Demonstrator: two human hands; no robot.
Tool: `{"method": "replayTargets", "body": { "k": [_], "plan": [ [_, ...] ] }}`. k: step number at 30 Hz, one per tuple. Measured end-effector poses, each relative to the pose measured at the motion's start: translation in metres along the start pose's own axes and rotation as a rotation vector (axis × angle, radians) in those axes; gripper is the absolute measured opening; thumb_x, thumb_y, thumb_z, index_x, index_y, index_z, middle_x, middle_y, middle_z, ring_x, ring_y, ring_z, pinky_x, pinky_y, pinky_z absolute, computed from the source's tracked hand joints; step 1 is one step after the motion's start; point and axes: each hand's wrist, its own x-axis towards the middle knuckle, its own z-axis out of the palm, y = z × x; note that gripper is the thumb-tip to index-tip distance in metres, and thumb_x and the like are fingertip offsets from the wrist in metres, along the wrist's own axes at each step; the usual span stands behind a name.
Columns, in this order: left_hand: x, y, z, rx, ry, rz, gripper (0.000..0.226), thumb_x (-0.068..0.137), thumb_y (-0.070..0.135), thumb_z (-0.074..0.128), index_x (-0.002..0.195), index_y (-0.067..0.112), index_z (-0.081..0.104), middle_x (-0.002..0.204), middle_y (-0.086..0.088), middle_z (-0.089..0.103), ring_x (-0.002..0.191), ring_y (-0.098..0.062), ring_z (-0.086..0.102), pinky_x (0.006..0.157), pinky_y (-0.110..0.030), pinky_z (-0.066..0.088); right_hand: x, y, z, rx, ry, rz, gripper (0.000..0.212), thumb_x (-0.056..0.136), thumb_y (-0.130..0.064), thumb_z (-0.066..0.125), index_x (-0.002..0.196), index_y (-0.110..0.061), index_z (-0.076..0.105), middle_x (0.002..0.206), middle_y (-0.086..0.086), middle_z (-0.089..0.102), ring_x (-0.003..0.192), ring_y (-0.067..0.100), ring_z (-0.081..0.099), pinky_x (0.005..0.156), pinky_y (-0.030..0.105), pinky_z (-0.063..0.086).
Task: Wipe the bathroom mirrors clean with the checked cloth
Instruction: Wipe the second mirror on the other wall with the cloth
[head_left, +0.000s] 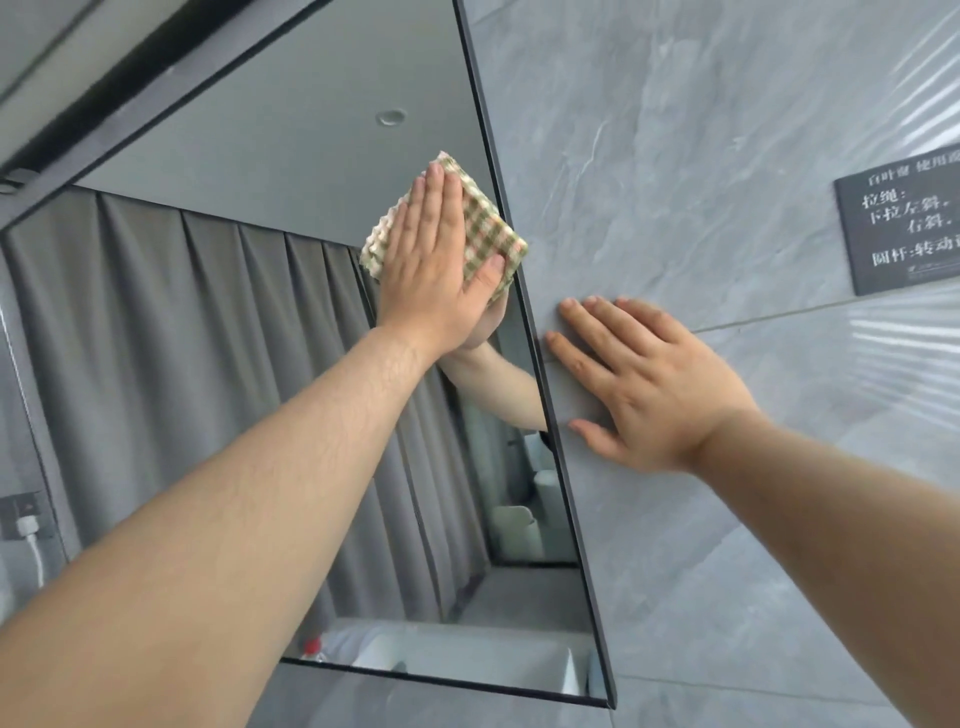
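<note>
two bare forearms reach up from the bottom of the view toward a wall. the right hand (660, 384) lies flat on the grey tile wall (701, 156), fingers (582, 358) straight and slightly spread, holding nothing, its fingertips just beside the mirror's dark right edge. the left hand (431, 275) is pressed palm-first against the cloth (488, 234), which sits flat on the mirror (234, 322) near its upper right edge. the left fingers (431, 208) are straight and close together, lying over the left part of the cloth and pointing upward; the thumb presses on its lower right part. the green-and-cream checked fabric shows to the right of the fingers and a little above their tips, with a wavy folded edge to their left. the glass reflects the hand and forearm, grey curtains and a ceiling. further right on the wall hangs a dark sign (904, 228) with white lettering. at the far left a white plug (26, 527) sits in a socket.
</note>
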Motion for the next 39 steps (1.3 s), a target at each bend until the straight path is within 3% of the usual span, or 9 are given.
{"method": "replayTargets", "body": {
  "k": [7, 11, 15, 25, 39],
  "plan": [
    [-0.078, 0.016, 0.024, -0.022, 0.025, 0.080, 0.083, 0.097, 0.053, 0.030, 0.156, -0.002, 0.011, 0.165, -0.019, 0.007, 0.154, -0.029, 0.004, 0.124, -0.048, 0.012, 0.000, -0.001, 0.000, -0.001, -0.004, 0.007, 0.078, 0.087, -0.055, 0.049, 0.147, -0.005, 0.045, 0.153, 0.022, 0.040, 0.135, 0.038, 0.045, 0.114, 0.050, 0.032],
    [-0.140, 0.023, 0.036, 0.056, -0.075, 0.174, 0.086, 0.098, 0.054, 0.030, 0.156, -0.003, 0.005, 0.165, -0.020, -0.001, 0.154, -0.030, 0.000, 0.124, -0.048, 0.007, 0.000, -0.002, -0.001, -0.018, -0.013, 0.013, 0.081, 0.087, -0.055, 0.048, 0.147, 0.000, 0.042, 0.153, 0.022, 0.039, 0.137, 0.037, 0.045, 0.116, 0.050, 0.030],
    [-0.141, 0.015, 0.039, 0.094, -0.072, 0.228, 0.084, 0.099, 0.058, 0.023, 0.156, -0.001, 0.006, 0.165, -0.018, 0.000, 0.154, -0.029, 0.001, 0.125, -0.046, 0.006, 0.000, -0.002, -0.001, -0.022, -0.014, 0.017, 0.082, 0.087, -0.055, 0.047, 0.145, 0.003, 0.043, 0.152, 0.022, 0.040, 0.136, 0.037, 0.046, 0.116, 0.049, 0.029],
    [0.017, -0.002, -0.001, -0.018, 0.029, -0.078, 0.085, 0.094, 0.060, 0.019, 0.159, 0.008, 0.002, 0.167, -0.009, -0.001, 0.154, -0.021, -0.003, 0.125, -0.039, 0.001, 0.001, -0.003, -0.004, -0.023, -0.068, 0.021, 0.087, 0.081, -0.056, 0.056, 0.145, 0.003, 0.044, 0.152, 0.021, 0.041, 0.136, 0.037, 0.046, 0.114, 0.049, 0.030],
    [0.172, -0.036, -0.047, -0.076, 0.054, -0.208, 0.073, 0.102, 0.052, 0.022, 0.159, 0.015, -0.004, 0.167, -0.001, -0.009, 0.153, -0.014, -0.008, 0.125, -0.037, -0.003, 0.000, -0.003, -0.004, -0.004, -0.091, 0.031, 0.086, 0.080, -0.057, 0.056, 0.144, 0.000, 0.047, 0.151, 0.019, 0.043, 0.135, 0.035, 0.048, 0.114, 0.046, 0.028]
  ]
}}
